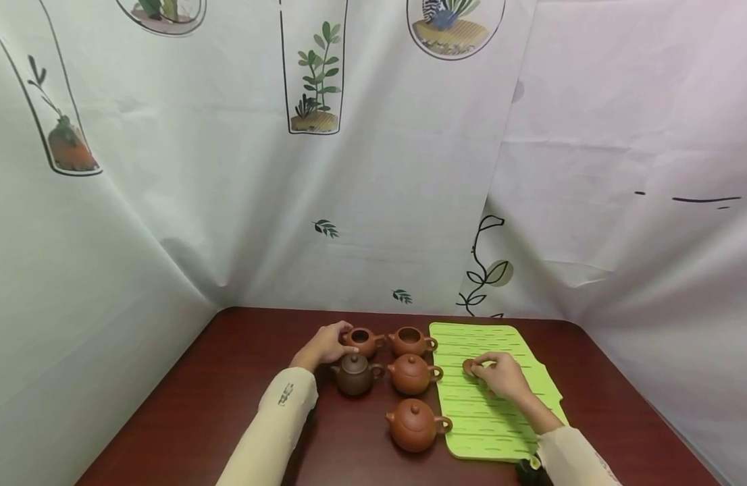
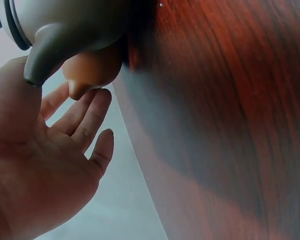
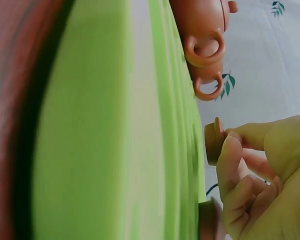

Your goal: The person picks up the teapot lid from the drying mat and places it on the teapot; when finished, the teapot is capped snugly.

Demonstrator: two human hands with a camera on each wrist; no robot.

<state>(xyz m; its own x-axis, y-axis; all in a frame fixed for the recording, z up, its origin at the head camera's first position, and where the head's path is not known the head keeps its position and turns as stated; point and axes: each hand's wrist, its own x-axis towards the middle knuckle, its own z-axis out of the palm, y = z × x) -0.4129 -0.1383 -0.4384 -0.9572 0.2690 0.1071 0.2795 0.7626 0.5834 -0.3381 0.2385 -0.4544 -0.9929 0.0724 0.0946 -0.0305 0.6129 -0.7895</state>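
My left hand (image 1: 327, 345) reaches around the left side of a lidless reddish-brown teapot (image 1: 364, 343) in the back row, thumb in front and fingers behind. In the left wrist view the fingertips of that hand (image 2: 50, 150) touch near the teapot's spout (image 2: 80, 90); a dark teapot (image 2: 65, 25) partly hides the thumb. Over the green mat (image 1: 471, 418), my right hand (image 1: 502, 376) pinches a small brown lid (image 1: 468, 366) between thumb and finger. The right wrist view shows this lid (image 3: 213, 145) tilted on edge, held by the hand (image 3: 270, 175).
Another lidless teapot (image 1: 408, 341) stands beside the mat's back left corner. In front are two lidded reddish teapots (image 1: 410, 375) and the dark lidded one (image 1: 354, 375). A second brown piece (image 3: 209, 220) lies on the mat. A dark object (image 1: 531, 472) sits by the right sleeve.
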